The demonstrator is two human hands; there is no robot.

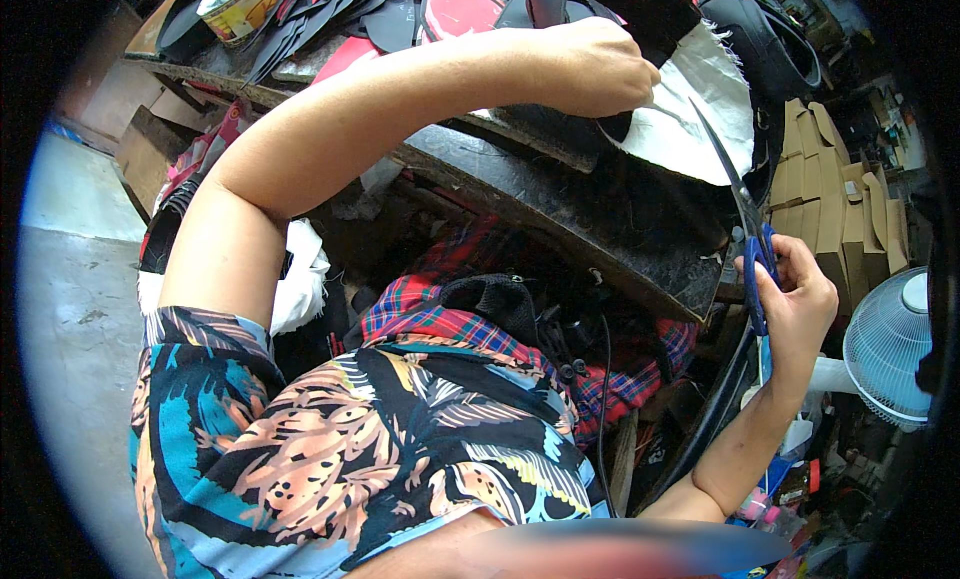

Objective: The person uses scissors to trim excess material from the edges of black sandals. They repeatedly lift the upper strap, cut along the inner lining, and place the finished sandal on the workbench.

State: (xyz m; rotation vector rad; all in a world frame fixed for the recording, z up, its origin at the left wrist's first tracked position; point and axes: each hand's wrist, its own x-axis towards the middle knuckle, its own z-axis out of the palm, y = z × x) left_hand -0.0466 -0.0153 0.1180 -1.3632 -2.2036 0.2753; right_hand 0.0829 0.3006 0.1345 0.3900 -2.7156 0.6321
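Scissors at white cloth, right hand

Right hand (800, 297) grips blue-handled scissors (747, 207), blades pointing up and left across the white cloth (708, 104). Left hand (600, 71) is curled closed at the cloth's left edge; cannot tell whether it pinches the fabric. Cloth lies at the right end of the dark workbench (560, 194), frayed edge outward. White fan (890, 349) stands right of the right hand.

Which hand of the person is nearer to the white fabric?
Left. The left hand is at the left edge of the white fabric, though contact is hard to confirm. The right hand is farther off, below and to the right, holding scissors that point up toward it.
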